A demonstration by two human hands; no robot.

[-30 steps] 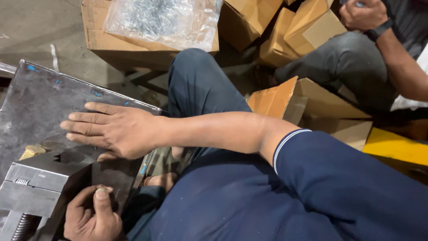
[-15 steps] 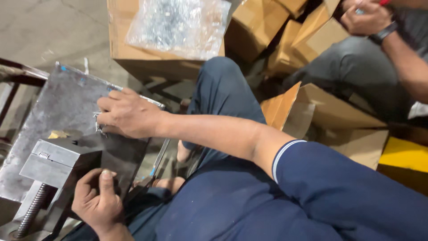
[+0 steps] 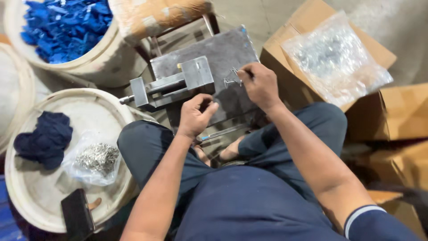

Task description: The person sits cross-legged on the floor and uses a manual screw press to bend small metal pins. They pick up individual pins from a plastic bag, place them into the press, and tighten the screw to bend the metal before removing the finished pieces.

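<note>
Left hand (image 3: pixel 196 117), fingers curled on nothing visible, rests near the small vise (image 3: pixel 171 84). Farther right, right hand (image 3: pixel 258 85) pinches small metal clips (image 3: pixel 232 79) on the grey metal plate (image 3: pixel 225 53).

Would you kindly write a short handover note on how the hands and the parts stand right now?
Right hand: pinching small metal wire pieces on the grey metal plate.
Left hand: curled near the small metal vise, fingers closed; whether it holds anything cannot be told.
Supplies: a clear bag of metal parts on the cardboard box to the right, a smaller bag in the white tub to the left.
Done or left: cannot tell.
</note>
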